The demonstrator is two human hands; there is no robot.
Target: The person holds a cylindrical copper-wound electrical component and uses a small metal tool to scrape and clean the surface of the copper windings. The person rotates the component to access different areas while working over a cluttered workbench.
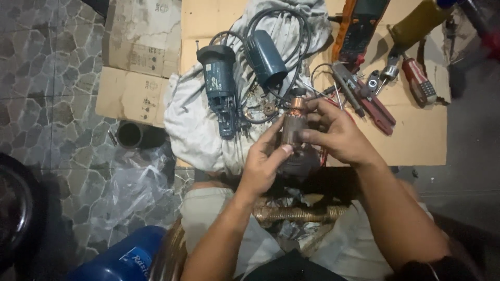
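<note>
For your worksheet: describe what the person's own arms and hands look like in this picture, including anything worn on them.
Both forearms are bare, with no gloves, rings or watch visible. The left hand and right hand show bare fingers with short nails. A dark sleeve edge shows on the right upper arm at the lower edge of the picture; the left arm shows no sleeve in view.

Single head view, looking steeply down, close over hands, lap, floor.

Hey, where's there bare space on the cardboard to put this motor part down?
Barest patch: cardboard right of the right hand, below the red-handled pliers. A smaller strip shows at top, left of the grey cloth. Crowded: the cloth carries the blue tool housing and cable; screwdrivers fill the upper right.
</note>
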